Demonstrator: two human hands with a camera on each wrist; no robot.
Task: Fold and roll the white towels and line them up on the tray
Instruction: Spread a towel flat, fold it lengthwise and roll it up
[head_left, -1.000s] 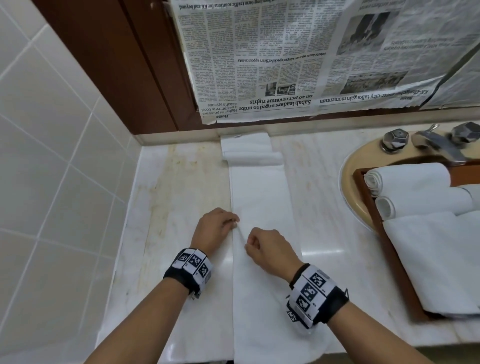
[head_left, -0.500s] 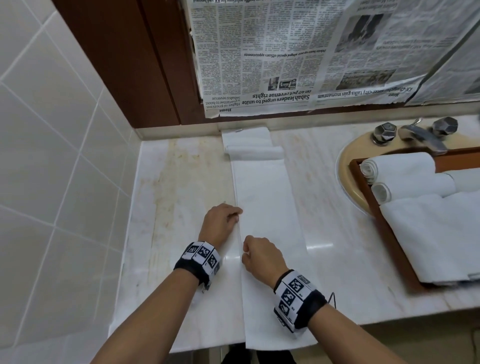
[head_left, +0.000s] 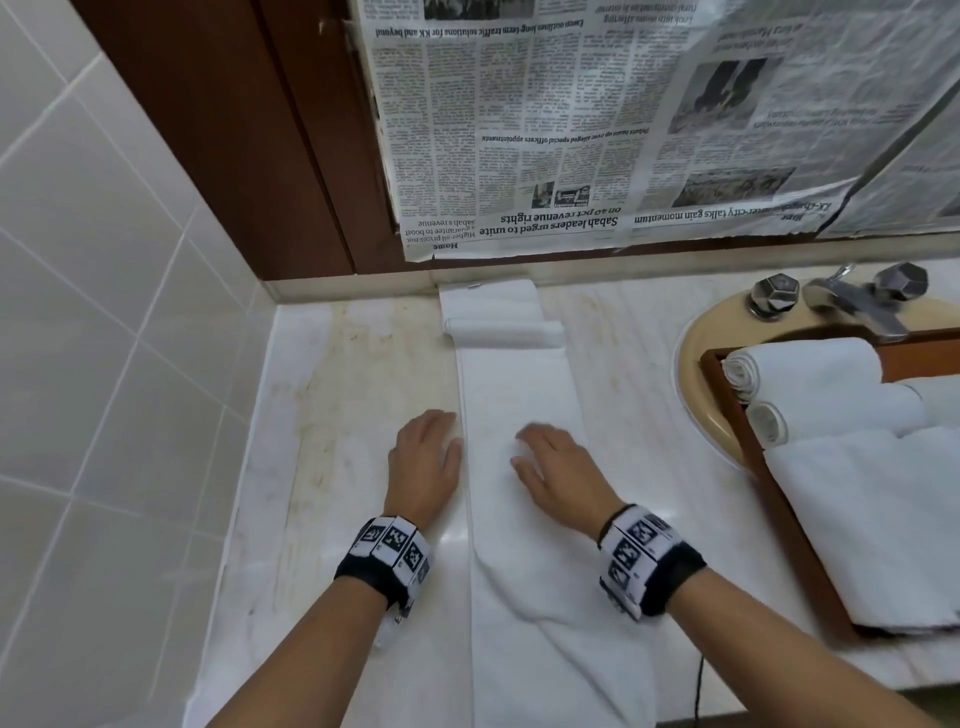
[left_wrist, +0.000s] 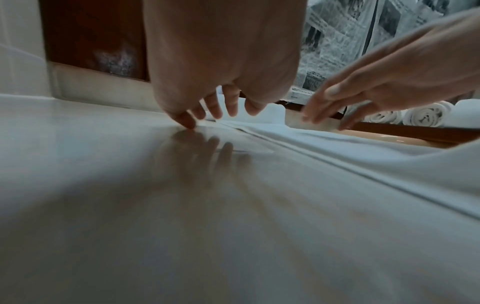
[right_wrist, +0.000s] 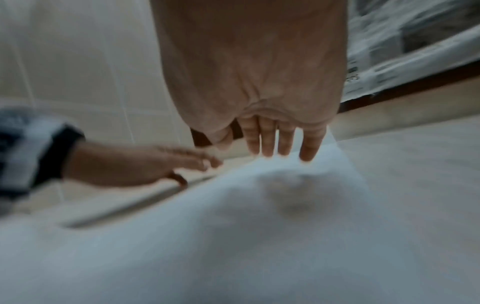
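Marble bathroom counter (head_left: 332, 415), newspaper (head_left: 623, 130) taped up behind. The towel (head_left: 524, 415) is a long folded strip running away from the fingertips to the back wall, near end drooping off the counter edge. A second ago both hands pinched its left edge; now they've let go. Right hand (head_left: 558, 467) lies flat on it, fingers straight and together; left hand (head_left: 426, 457) sits open just left of the edge, fingertips on marble. Looks like smoothing before rolling. Tray (head_left: 779, 493) with two rolls (head_left: 810, 395) is off right of the fingers.
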